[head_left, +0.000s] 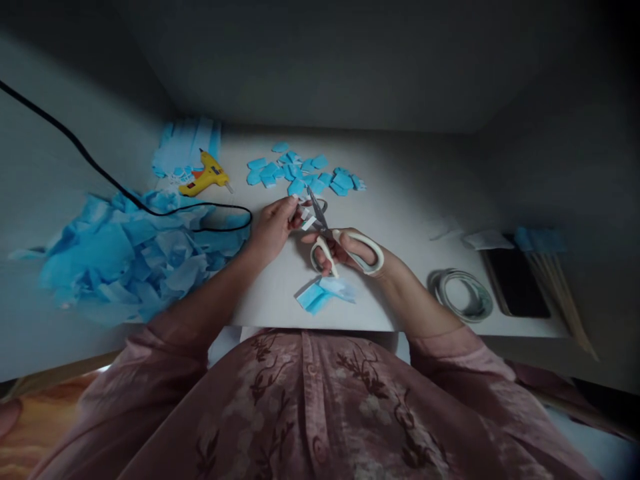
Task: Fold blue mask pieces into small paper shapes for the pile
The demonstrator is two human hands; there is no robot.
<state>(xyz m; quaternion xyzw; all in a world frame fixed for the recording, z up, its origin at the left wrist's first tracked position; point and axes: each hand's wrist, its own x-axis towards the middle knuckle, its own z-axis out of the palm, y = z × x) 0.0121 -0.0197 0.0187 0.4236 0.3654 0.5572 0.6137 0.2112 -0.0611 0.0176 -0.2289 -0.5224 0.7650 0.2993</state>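
Near the middle of the white table, my left hand [277, 223] pinches a small white piece [309, 221]. My right hand [345, 252] has its fingers through the cream handles of the scissors [369, 253]. The scissor blades are apart and point up and left, beside the small piece at my left fingertips. Several small cut blue pieces [295, 171] lie just beyond my hands. A folded blue and white piece [315, 295] rests on the table close to my body, below the scissors.
A yellow glue gun [207, 175] and stacked blue masks [189, 143] lie back left. Crumpled blue scraps [125, 247] pile up at left, crossed by a black cable [95, 163]. Rolls of tape [464, 295], a dark phone [515, 277] and wooden sticks [563, 287] are at right.
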